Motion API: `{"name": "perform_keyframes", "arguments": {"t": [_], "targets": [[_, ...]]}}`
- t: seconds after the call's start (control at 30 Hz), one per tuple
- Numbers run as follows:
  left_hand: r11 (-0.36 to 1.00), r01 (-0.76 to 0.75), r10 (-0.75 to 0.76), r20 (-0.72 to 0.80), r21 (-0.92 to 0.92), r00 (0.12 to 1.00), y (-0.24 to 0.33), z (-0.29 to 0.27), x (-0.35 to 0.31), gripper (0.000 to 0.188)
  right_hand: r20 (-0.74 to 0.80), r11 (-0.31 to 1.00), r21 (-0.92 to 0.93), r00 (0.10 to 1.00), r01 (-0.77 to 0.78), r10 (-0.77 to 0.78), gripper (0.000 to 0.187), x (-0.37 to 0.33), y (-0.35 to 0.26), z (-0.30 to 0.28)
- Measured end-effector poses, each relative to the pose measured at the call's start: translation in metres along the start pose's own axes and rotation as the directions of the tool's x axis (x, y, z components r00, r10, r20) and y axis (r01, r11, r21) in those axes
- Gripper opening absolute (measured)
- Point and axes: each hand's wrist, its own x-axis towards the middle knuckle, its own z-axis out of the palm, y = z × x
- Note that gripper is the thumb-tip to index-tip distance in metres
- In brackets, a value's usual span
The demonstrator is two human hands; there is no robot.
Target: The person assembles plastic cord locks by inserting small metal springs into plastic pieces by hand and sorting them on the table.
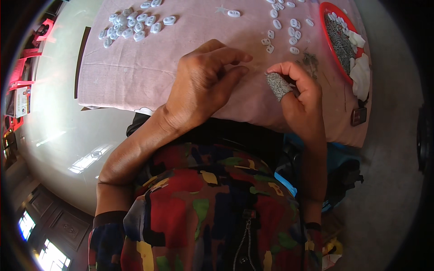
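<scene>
My left hand (199, 83) is held over the near part of the pink cloth. Its thumb and forefinger are curved with a gap between their tips, and nothing shows between them. To its right my right hand (300, 92) has thumb and forefinger tips pressed together. Whatever they pinch is too small to make out. A grey speckled wrap (278, 86) covers the right thumb. Just beyond the hands lie several small white oval plastic pieces (294, 40) with holes. A larger pile of white oval pieces (129, 25) lies at the far left, and one lone piece (233, 14) is at the far middle.
A red tray (323, 34) on the right holds many small grey metal parts (338, 40) and some white pieces. White cloth (360, 74) hangs over its edge. A small dark box (358, 116) lies at the table's right edge. Pink chairs (19, 72) stand far left.
</scene>
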Motion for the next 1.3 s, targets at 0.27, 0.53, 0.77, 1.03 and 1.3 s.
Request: {"name": "perform_keyframes", "arguments": {"t": [0.27, 0.53, 0.77, 1.03, 1.3], "targets": [[0.904, 0.115, -0.105, 0.047, -0.412, 0.993, -0.006, 0.019, 0.001, 0.012, 0.005, 0.966, 0.246, 0.997, -0.072, 0.073, 0.010, 0.002, -0.009, 0.009], [0.912, 0.234, -0.212, 0.099, -0.338, 0.972, 0.001, 0.018, -0.005, 0.009, -0.084, 0.990, 0.142, 0.996, -0.004, 0.016, 0.008, -0.003, -0.008, 0.017], [0.910, 0.105, -0.107, 0.018, -0.402, 0.994, 0.001, 0.027, -0.009, 0.009, -0.006, 0.873, 0.437, 0.970, -0.217, 0.244, 0.014, -0.003, -0.014, 0.011], [0.854, 0.161, -0.150, 0.064, -0.495, 0.987, 0.000, 0.024, -0.009, 0.008, 0.013, 0.856, 0.444, 0.958, -0.263, 0.287, 0.014, -0.006, -0.011, 0.010], [0.925, 0.024, 0.007, 0.079, -0.380, 0.997, -0.005, 0.018, -0.005, 0.012, 0.262, 0.566, 0.686, 0.881, -0.458, 0.395, 0.014, -0.008, 0.001, 0.004]]}}
